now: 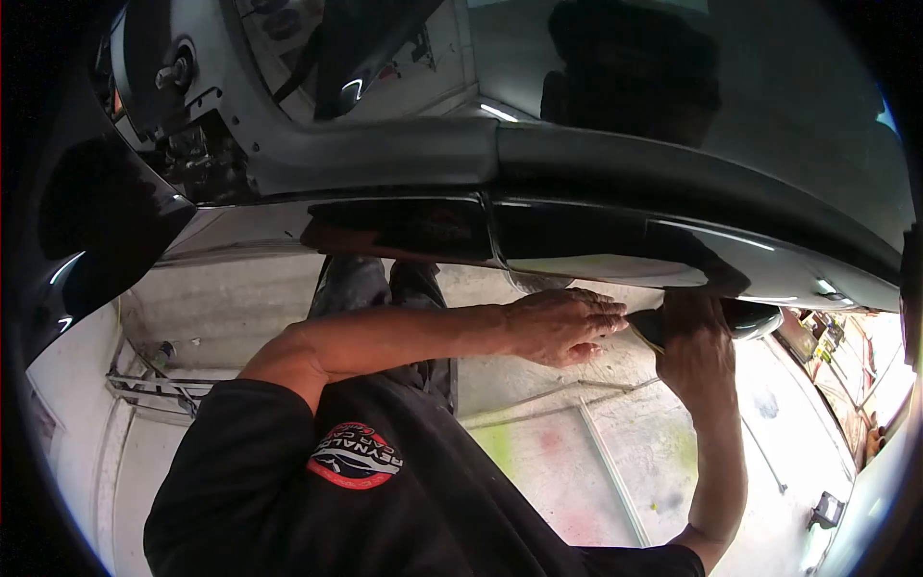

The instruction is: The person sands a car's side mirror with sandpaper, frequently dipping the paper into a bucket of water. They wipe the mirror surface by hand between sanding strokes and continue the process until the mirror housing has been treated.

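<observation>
My left hand [567,325] reaches across just below the lower edge of a glossy black car panel [596,240]. Its fingers are stretched out, slightly bent, with the tips beside a dark, rounded glossy part [757,318]. That part shows on both sides of my right hand [696,346], with a thin yellowish edge at its left end. The right hand lies over it with the fingers curled, their tips hidden. What exactly this rounded part is, I cannot make out.
Dark car windows and trim [404,159] fill the upper view, with an exposed opening [202,159] at upper left. A metal rack [159,389] stands left. The pale floor [538,462] has coloured paint marks; a work lamp [825,512] and clutter [827,337] are at right.
</observation>
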Demonstrator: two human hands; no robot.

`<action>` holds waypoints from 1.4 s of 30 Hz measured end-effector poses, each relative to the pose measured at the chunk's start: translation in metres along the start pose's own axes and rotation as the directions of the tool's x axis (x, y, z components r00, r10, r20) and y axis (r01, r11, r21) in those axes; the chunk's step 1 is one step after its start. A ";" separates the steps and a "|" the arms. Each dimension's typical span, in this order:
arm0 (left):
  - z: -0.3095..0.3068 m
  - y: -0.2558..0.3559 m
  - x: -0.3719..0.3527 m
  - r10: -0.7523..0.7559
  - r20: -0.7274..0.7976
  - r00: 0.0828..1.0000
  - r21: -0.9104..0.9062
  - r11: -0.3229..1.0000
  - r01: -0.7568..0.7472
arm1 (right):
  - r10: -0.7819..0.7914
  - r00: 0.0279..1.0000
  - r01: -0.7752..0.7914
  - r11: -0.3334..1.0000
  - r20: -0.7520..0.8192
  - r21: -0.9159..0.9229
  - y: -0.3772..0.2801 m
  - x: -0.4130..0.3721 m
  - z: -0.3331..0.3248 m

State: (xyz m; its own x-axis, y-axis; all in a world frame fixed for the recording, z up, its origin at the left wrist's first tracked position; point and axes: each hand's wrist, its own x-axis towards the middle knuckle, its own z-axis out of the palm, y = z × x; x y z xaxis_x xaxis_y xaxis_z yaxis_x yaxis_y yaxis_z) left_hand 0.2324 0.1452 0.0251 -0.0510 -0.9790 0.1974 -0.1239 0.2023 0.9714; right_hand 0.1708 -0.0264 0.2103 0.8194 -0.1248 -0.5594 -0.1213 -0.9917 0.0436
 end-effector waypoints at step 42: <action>0.002 0.008 0.009 -0.096 -0.024 0.995 -0.005 0.995 0.096 | 0.210 0.956 -0.246 0.953 -0.204 -0.175 0.030 -0.036 -0.015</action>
State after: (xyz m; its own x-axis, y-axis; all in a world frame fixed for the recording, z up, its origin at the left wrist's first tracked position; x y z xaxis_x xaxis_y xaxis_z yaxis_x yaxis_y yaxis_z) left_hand 0.2289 0.1377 0.0343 -0.0148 -0.9942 0.1061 -0.1235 0.1071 0.9866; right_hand 0.1462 -0.0523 0.2439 0.8725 -0.3339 -0.3567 -0.2197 -0.9202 0.3241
